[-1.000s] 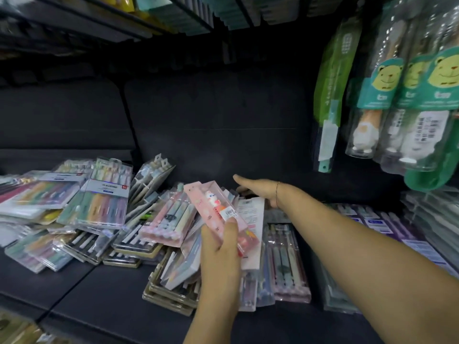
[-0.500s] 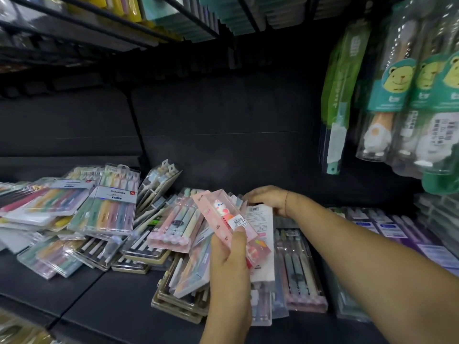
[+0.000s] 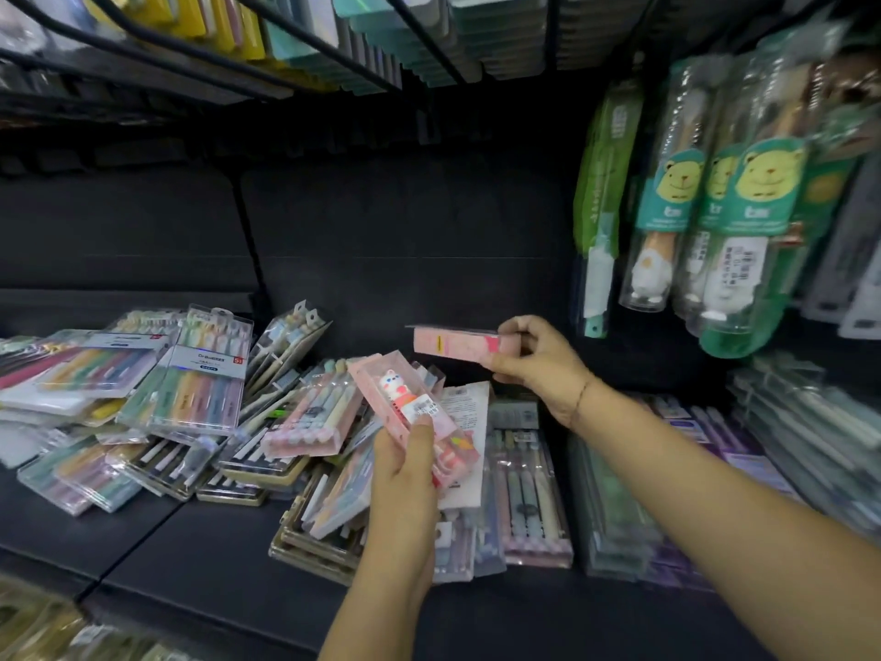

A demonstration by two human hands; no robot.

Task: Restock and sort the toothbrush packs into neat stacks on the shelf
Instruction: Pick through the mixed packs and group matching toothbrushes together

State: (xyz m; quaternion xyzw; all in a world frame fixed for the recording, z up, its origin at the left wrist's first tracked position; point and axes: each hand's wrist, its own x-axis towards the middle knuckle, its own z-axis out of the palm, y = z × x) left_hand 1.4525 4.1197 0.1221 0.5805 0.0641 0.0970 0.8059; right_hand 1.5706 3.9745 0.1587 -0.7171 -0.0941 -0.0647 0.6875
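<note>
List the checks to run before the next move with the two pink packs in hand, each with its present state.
1. Left hand grips the cat-figure pink pack, thumb across its front: ok.
2. Right hand holds the second pink pack above the pile, apart from it: ok.
3. Both packs are the same product: cannot tell; the second shows only its side.
4. Bare shelf in front for a new stack: ok.
5. Pile beneath is sorted: not ok; packs lie mixed and askew.
</note>
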